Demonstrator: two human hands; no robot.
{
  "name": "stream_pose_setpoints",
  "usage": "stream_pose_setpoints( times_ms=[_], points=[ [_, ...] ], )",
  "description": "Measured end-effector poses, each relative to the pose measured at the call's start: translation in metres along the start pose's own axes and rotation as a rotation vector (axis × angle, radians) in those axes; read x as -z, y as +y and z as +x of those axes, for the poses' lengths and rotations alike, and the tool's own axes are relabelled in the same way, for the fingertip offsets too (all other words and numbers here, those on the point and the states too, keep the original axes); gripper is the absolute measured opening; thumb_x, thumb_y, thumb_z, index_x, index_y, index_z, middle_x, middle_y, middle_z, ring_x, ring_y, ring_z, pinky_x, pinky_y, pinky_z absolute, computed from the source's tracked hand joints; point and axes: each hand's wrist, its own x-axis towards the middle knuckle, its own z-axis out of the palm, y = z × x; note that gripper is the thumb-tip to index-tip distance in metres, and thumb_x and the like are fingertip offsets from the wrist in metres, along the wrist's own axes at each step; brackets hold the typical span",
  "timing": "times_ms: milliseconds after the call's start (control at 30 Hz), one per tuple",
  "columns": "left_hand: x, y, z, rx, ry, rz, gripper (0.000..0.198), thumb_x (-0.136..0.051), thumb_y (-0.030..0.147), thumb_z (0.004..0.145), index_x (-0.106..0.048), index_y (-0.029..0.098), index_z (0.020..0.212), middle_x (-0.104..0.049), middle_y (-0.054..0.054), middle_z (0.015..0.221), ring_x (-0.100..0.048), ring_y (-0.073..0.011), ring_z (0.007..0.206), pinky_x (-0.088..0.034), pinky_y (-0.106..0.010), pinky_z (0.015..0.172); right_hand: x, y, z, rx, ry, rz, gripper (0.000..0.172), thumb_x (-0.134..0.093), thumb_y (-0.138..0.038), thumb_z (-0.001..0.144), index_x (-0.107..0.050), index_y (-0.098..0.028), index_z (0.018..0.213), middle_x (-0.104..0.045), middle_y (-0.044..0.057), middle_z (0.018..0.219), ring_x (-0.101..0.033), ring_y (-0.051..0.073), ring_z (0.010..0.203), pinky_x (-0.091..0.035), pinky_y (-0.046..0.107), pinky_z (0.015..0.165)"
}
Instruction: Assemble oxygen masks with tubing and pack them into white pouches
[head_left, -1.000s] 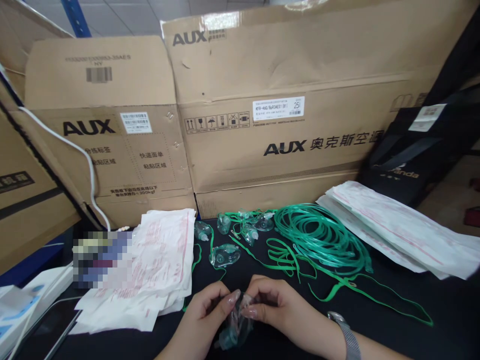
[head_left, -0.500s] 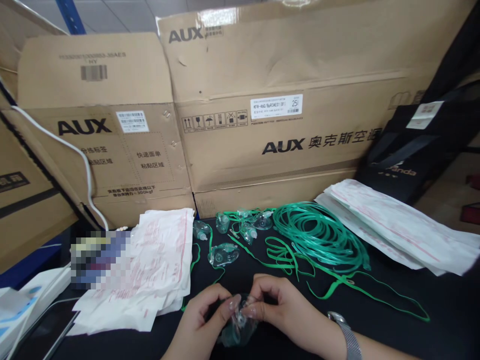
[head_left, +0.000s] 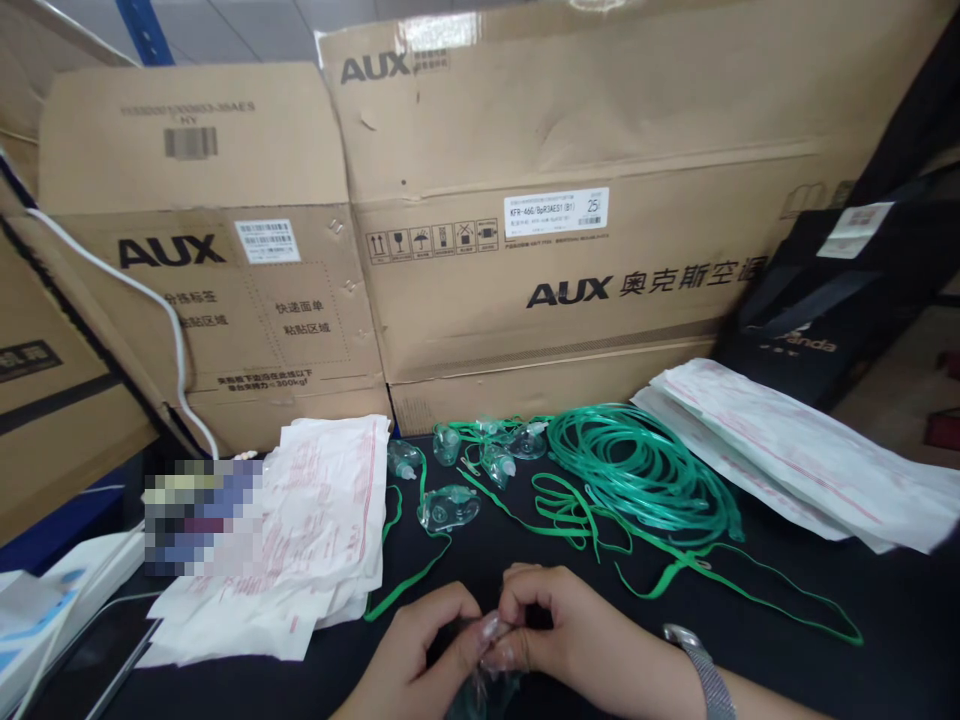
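Both of my hands meet at the bottom centre over a black table (head_left: 862, 690). My left hand (head_left: 416, 655) and my right hand (head_left: 581, 635) are closed, fingertips pinching a clear greenish plastic mask (head_left: 484, 692) between them; most of it is cut off by the lower edge. A watch sits on my right wrist. Just beyond my hands lie another clear mask (head_left: 448, 508), several more masks (head_left: 487, 450) further back, loose green straps (head_left: 570, 510) and a coil of green tubing (head_left: 637, 470).
A stack of white paper pouches (head_left: 315, 530) lies at left, another pile of pouches (head_left: 795, 460) at right. Large AUX cardboard boxes (head_left: 555, 200) stand behind the table. A black bag (head_left: 832, 290) leans at right. A white cable (head_left: 161, 310) hangs at left.
My hands have drawn closer to me and lower in view, with the mask now mostly out of frame. A green strap at left now lies stretched out on the table.
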Motion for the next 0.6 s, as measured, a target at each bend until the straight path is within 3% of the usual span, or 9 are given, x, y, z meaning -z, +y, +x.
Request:
stream_pose_setpoints(
  times_ms=[200, 367, 500, 600],
  points=[
    [-0.0021, -0.005, -0.0003, 0.043, 0.09, -0.2, 0.032, -0.05, 0.045, 0.079, -0.051, 0.017, 0.064, -0.045, 0.003, 0.061, -0.04, -0.0127, 0.061, -0.033, -0.023, 0.058, 0.0036, -0.0032, 0.0011, -0.004, -0.104, 0.195, 0.03, -0.071, -0.043, 0.062, -0.058, -0.015, 0.064, -0.058, -0.001, 0.068, -0.054, 0.013, 0.068, -0.042, 0.027, 0.068],
    [-0.0019, -0.0039, 0.0016, 0.073, 0.076, -0.319, 0.034, -0.053, 0.049, 0.076, -0.048, 0.018, 0.062, -0.041, 0.005, 0.059, -0.037, -0.0117, 0.058, -0.032, -0.023, 0.055, 0.0038, -0.0027, 0.0005, 0.027, -0.11, 0.209, 0.026, -0.067, -0.04, 0.068, -0.059, -0.015, 0.069, -0.055, -0.002, 0.068, -0.051, 0.011, 0.067, -0.041, 0.026, 0.067],
    [-0.0027, -0.0051, 0.0, 0.063, 0.063, -0.28, 0.033, -0.051, 0.047, 0.078, -0.048, 0.018, 0.063, -0.042, 0.004, 0.06, -0.039, -0.0127, 0.059, -0.031, -0.024, 0.056, 0.0048, -0.0061, -0.0022, 0.009, -0.155, 0.184, 0.022, -0.063, -0.037, 0.072, -0.056, -0.016, 0.071, -0.05, -0.003, 0.067, -0.046, 0.01, 0.064, -0.039, 0.024, 0.064],
    [-0.0035, -0.0068, -0.0018, -0.018, 0.096, -0.123, 0.032, -0.047, 0.043, 0.081, -0.047, 0.019, 0.061, -0.041, 0.003, 0.062, -0.04, -0.014, 0.061, -0.031, -0.025, 0.058, 0.0077, -0.0104, -0.0041, 0.005, -0.195, 0.083, 0.016, -0.06, -0.032, 0.075, -0.055, -0.017, 0.072, -0.048, -0.003, 0.069, -0.045, 0.01, 0.065, -0.039, 0.024, 0.065]
  ],
)
